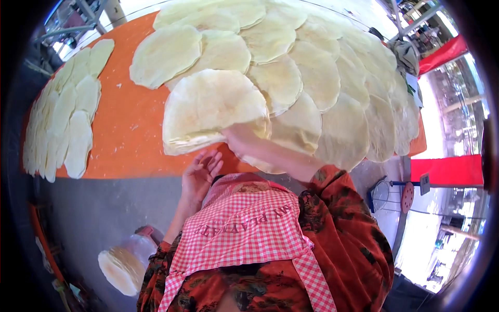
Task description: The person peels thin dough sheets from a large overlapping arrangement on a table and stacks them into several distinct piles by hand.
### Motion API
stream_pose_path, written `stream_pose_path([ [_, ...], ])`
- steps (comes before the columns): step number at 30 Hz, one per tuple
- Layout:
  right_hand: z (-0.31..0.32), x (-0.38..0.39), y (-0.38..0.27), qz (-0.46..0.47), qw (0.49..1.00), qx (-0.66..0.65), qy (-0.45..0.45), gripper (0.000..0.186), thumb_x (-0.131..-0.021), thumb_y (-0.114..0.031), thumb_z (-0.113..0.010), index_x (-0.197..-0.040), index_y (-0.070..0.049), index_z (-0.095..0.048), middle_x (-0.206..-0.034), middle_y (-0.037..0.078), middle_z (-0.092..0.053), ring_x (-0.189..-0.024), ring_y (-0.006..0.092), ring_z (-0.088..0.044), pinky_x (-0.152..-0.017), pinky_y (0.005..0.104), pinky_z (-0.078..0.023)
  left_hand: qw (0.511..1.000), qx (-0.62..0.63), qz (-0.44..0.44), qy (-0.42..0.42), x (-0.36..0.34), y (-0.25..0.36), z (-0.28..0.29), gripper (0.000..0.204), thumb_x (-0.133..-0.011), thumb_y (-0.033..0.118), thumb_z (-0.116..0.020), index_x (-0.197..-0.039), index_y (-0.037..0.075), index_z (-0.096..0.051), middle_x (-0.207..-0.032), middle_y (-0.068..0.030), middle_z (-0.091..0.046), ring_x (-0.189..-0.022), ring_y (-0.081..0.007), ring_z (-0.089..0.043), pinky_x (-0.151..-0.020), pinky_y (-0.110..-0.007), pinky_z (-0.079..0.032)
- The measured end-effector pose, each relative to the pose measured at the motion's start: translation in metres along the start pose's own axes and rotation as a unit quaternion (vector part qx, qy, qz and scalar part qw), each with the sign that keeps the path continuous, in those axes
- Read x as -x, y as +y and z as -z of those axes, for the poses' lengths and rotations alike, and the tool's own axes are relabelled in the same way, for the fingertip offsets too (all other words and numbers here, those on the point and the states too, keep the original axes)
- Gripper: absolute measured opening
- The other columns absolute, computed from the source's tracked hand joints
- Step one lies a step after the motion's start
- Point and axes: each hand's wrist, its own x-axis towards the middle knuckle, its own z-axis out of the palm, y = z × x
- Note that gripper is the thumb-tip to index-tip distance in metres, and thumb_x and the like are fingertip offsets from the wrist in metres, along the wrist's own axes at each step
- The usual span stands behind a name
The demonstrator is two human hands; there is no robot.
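A thick stack of thin, round, pale flatbreads (215, 99) lies at the near edge of the orange table, its near side looking folded or straight-edged. My right hand (241, 138) is at the near right edge of this stack, touching it. The fingers there are blurred and partly hidden against the sheets, so their grip does not show. Just below the stack's near left corner is my left hand (200, 170), palm up, fingers loosely curled and apart, holding nothing.
Many overlapping flatbreads (317, 73) cover the middle and right of the orange table (122, 135). Another group of flatbreads (65, 114) lies at its left end. Below left, near the floor, a clear bag (138, 249) stands beside a stack of flatbreads (122, 270). A stand fan (382, 195) is at right.
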Motion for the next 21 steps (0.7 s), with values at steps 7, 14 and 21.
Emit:
stream_pose_path([
  [7,0.183,-0.158,0.021,0.032,0.996,0.024,-0.081,0.04,-0.06,-0.021,-0.077,-0.089,0.003,-0.065,-0.088,0.021,-0.066,-0.082,0.0319,-0.064,-0.071,0.0409,-0.049,0.994,-0.026,0.088,0.065,-0.026,0.04,0.026,0.03,-0.089,0.014,-0.052,-0.116,0.001,-0.052,-0.122,-0.0195,-0.054,-0.117,-0.0342,-0.053,-0.101,-0.044,-0.045],
  [14,0.411,-0.299,-0.043,0.053,0.963,0.215,0.152,0.033,-0.061,-0.015,-0.072,-0.086,0.005,-0.066,-0.078,0.022,-0.067,-0.072,0.0296,-0.065,-0.063,0.0399,-0.052,0.999,-0.005,-0.012,0.048,-0.106,0.122,0.039,0.028,-0.089,0.015,-0.054,-0.113,0.001,-0.051,-0.122,-0.0187,-0.052,-0.117,-0.0343,-0.051,-0.101,-0.044,-0.044],
  [21,0.275,-0.331,-0.083,0.014,0.938,0.285,0.197,0.025,-0.082,-0.018,-0.055,-0.102,-0.011,-0.07,-0.094,0.018,-0.067,-0.089,0.0332,-0.065,-0.078,0.0432,-0.05,0.972,0.094,-0.144,0.158,-0.194,0.211,0.086,0.028,-0.089,0.018,-0.052,-0.11,0.0,-0.048,-0.123,-0.0173,-0.051,-0.11,-0.0304,-0.052,-0.099,-0.043,-0.044],
])
